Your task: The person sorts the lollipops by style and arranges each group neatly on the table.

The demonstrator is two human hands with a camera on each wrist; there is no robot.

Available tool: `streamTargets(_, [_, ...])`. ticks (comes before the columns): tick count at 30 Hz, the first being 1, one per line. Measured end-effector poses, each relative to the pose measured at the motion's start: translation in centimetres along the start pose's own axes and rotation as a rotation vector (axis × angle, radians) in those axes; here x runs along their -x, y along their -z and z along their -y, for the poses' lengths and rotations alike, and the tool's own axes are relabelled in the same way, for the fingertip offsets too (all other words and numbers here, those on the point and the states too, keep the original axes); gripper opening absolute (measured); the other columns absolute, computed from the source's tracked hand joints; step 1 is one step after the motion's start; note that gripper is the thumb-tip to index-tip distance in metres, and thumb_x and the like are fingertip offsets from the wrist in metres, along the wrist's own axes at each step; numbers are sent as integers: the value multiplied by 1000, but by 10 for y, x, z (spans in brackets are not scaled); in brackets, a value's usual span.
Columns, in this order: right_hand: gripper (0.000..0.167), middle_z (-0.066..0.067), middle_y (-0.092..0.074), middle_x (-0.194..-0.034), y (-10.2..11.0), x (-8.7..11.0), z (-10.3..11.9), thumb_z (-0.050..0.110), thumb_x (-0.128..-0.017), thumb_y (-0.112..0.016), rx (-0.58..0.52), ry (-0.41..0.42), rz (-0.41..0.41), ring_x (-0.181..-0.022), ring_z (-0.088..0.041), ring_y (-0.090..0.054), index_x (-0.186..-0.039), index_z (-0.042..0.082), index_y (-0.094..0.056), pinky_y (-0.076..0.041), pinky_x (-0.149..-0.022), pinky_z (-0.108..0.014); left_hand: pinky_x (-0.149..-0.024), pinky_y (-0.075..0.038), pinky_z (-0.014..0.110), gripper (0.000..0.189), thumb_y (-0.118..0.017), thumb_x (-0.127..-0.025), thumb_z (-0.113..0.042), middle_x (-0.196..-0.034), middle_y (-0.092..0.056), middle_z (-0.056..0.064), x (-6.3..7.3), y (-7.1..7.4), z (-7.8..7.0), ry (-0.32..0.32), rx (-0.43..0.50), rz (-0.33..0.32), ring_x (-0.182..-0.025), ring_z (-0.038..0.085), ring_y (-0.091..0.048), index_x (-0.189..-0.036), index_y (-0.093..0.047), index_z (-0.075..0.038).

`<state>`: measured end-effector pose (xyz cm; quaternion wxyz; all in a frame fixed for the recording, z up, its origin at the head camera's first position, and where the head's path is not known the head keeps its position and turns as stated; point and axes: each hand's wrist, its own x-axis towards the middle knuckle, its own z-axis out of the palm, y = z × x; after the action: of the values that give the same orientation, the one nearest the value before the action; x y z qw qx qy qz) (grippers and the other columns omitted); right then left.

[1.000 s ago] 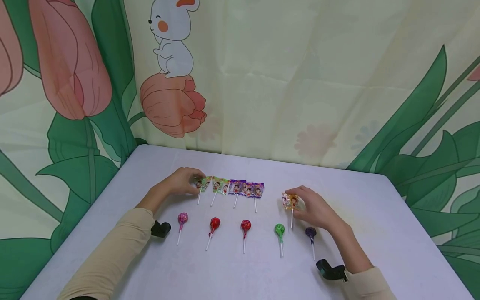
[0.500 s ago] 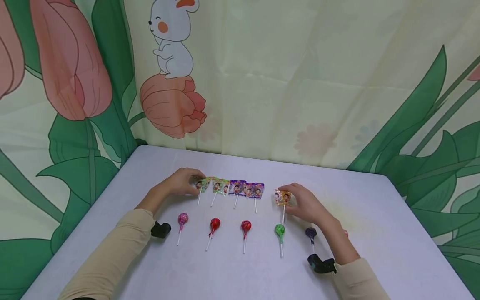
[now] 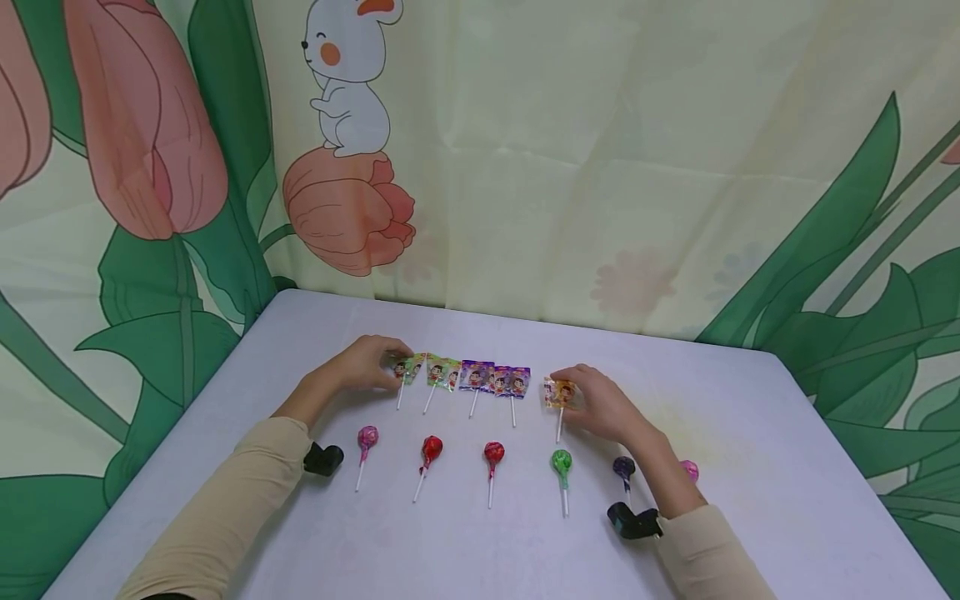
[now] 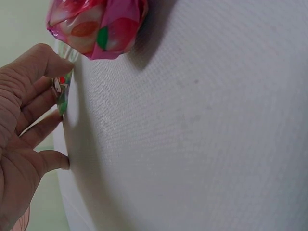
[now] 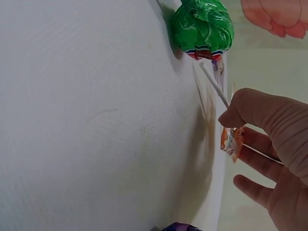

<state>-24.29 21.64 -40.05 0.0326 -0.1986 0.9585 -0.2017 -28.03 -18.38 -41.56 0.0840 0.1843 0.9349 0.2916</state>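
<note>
In the head view my left hand (image 3: 367, 362) curls at the left end of a row of flat-wrapped lollipops, its thumb and fingers around the edge of a green-wrapped lollipop (image 3: 407, 367). Beside that lie another green-wrapped lollipop (image 3: 442, 372) and two purple-wrapped ones, the nearer to my right hand being a purple-wrapped lollipop (image 3: 512, 381). My right hand (image 3: 603, 406) pinches an orange-wrapped lollipop (image 3: 559, 392) just right of the row, stick toward me. The right wrist view shows the thumb on its white stick (image 5: 214, 84), fingers behind the wrapper.
Nearer me lie round lollipops: a pink one (image 3: 367, 437), two red ones, a green one (image 3: 561, 461) and a dark purple one (image 3: 623, 467). Another pink lollipop (image 3: 689, 471) is partly hidden by my right forearm. A printed curtain (image 3: 525, 208) hangs behind the white table (image 3: 420, 550).
My right hand has moved left with the orange-wrapped lollipop, closer to the purple-wrapped ones. The pink lollipop at the right has come into sight. My left hand stays in place.
</note>
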Motion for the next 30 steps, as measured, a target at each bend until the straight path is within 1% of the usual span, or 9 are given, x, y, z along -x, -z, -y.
streamTargets(6, [56,-17,-63,-131,-4,-7,-1,6,-83,-81,14,-9,8,-126,-39,-56,-136,3,-62,-45,-108,-57,-114,-40,52,51,-82,-81,-9,-129,-69,11,1,1,0,1,1,1,-128,32,-57,-129,-67,-5])
streamTargets(13, [55,-18,-64,-130,-7,-13,-5,4,-83,-79,23,29,-4,-125,-39,-57,-135,1,-62,-45,-108,-56,-115,-40,52,50,-82,-81,-8,-130,-68,11,0,0,0,12,8,3,-129,33,-56,-129,-67,-6])
streamTargets(19, [53,-18,-64,-129,-8,-18,-4,3,-83,-78,20,33,2,-123,-38,-58,-134,-1,-62,-45,-109,-55,-115,-40,51,51,-82,-82,-9,-131,-68,11,0,0,-1,20,3,1,-130,33,-56,-130,-67,-6])
streamTargets(24, [53,-19,-64,-130,-9,-22,-2,1,-83,-77,18,26,10,-125,-39,-57,-134,-1,-62,-44,-109,-55,-113,-42,51,52,-83,-81,-9,-129,-68,11,0,0,-3,20,-2,6,-128,32,-56,-130,-67,-5])
streamTargets(30, [50,-21,-64,-132,-12,-23,-2,1,-84,-74,29,29,20,-127,-41,-56,-132,-3,-63,-43,-110,-55,-114,-42,51,52,-82,-81,-9,-130,-68,11,0,-1,-2,38,-1,7,-128,32,-56,-131,-66,-6])
